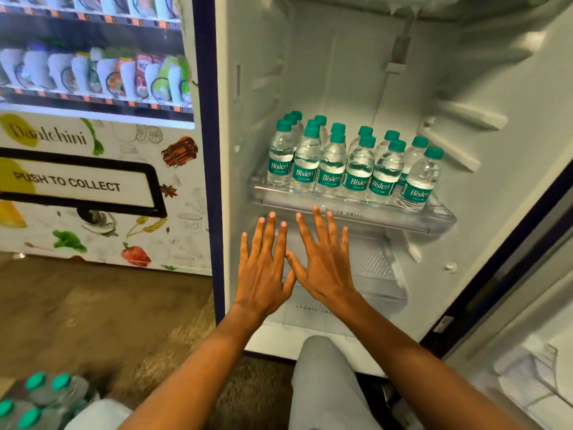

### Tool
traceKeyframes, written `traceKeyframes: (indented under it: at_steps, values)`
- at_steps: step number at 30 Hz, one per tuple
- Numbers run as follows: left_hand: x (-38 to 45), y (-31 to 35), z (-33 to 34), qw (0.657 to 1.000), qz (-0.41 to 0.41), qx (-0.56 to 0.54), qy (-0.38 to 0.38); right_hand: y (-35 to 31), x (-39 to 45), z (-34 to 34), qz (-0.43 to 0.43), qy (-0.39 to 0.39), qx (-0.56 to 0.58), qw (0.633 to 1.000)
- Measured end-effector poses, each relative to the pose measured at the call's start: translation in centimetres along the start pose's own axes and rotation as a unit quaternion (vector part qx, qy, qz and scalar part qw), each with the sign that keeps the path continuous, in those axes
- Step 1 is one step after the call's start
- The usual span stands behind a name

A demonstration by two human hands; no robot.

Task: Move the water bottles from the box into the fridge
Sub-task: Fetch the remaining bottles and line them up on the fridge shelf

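Left hand (263, 274) & right hand (322, 268): fingers spread flat, empty, just below fridge shelf (350, 217). Water bottles (353, 162) stand upright on shelf, above fingertips, no contact.

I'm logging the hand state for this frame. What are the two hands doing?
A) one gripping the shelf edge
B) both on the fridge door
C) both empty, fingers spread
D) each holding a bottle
C: the left hand and right hand are open and empty below the shelf of bottles.
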State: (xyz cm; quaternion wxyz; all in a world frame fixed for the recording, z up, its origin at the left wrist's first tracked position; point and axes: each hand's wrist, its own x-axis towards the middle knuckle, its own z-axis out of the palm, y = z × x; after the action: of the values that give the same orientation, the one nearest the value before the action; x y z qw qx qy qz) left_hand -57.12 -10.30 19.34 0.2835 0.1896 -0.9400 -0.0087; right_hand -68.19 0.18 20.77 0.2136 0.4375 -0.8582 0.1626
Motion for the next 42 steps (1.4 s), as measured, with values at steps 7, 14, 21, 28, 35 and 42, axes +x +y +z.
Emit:
traceKeyframes:
  at_steps: [7,14,21,28,35,42]
  values:
    - [-7.1,-2.3,3.0,0.996,-0.041,0.023,-0.073,-2.2,-5.5,6.3,0.008,-0.091,0.028,0.995]
    - [-12.7,-4.9,4.6,0.987,-0.094,0.016,-0.127,-5.2,-9.0,11.0,-0.001,-0.174,0.042,0.984]
    - [-17.7,-7.2,4.5,0.972,-0.155,0.044,-0.172,-9.2,-11.8,13.8,-0.046,-0.231,0.077,0.969]
    - [-22.8,-10.7,3.1,0.944,-0.229,0.087,-0.220,-14.9,-14.2,16.0,-0.098,-0.297,0.110,0.943]
    - [-27.9,-16.0,1.8,0.884,-0.364,0.107,-0.275,-22.3,-15.1,17.9,-0.171,-0.344,0.125,0.915]
    - [-32.3,-21.0,-0.2,0.809,-0.480,0.125,-0.317,-27.8,-16.6,18.7,-0.232,-0.379,0.149,0.883]
